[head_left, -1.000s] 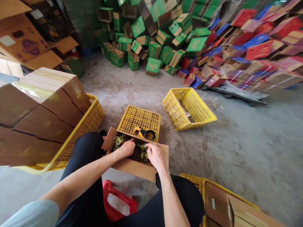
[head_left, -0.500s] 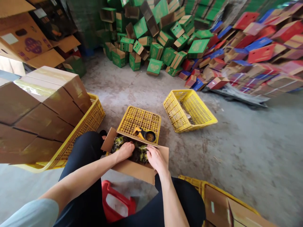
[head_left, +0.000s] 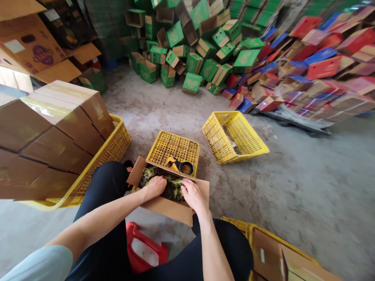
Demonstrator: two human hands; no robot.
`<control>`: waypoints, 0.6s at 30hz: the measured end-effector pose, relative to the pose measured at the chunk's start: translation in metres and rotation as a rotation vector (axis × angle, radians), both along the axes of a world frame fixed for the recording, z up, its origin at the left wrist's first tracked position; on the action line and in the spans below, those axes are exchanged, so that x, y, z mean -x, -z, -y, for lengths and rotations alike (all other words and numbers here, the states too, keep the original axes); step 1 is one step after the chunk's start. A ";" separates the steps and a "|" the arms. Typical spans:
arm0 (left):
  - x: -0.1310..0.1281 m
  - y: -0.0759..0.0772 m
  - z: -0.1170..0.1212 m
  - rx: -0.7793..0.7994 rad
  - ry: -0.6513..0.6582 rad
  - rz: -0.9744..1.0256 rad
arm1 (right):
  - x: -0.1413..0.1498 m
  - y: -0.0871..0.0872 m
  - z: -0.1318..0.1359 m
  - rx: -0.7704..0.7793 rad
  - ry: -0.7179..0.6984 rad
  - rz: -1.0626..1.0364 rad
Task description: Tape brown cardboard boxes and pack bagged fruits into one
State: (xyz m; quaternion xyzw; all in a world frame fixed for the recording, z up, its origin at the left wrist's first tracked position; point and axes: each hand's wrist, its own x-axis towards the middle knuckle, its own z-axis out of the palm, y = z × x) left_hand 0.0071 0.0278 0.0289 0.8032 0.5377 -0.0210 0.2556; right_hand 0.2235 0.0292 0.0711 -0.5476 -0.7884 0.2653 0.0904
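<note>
An open cardboard box sits between my knees with its flaps spread. It is filled with dark and yellow-green pieces, partly under shiny clear plastic; their exact kind I cannot make out. My left hand reaches into the box from the left, its fingers curled down on the contents and the fingertips hidden. At the right side of the box, my right hand rests over the contents with its fingers bent and slightly apart, gripping nothing that I can see. Just beyond the box lies a yellow-and-black tape dispenser.
The dispenser lies on an upturned yellow crate. Another yellow crate stands beyond to the right. Closed cartons fill a crate at left; more cartons are lower right. A red stool is below. Green boxes are piled behind.
The fingers of my right hand have shifted slightly over the contents. My left hand stays in nearly the same place in the box. The view has moved a little.
</note>
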 end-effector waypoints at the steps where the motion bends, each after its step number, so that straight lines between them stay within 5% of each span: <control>1: 0.000 -0.001 -0.003 -0.001 -0.005 -0.008 | 0.000 0.000 -0.001 -0.001 -0.003 -0.001; 9: 0.009 -0.023 -0.018 -0.046 -0.022 0.061 | 0.002 -0.009 -0.003 0.026 0.076 -0.033; 14: 0.022 -0.050 -0.019 -0.068 -0.081 0.442 | -0.004 -0.011 -0.003 0.119 0.140 -0.155; 18: 0.027 -0.066 -0.020 0.090 -0.120 0.788 | -0.007 -0.012 -0.004 0.186 0.155 -0.311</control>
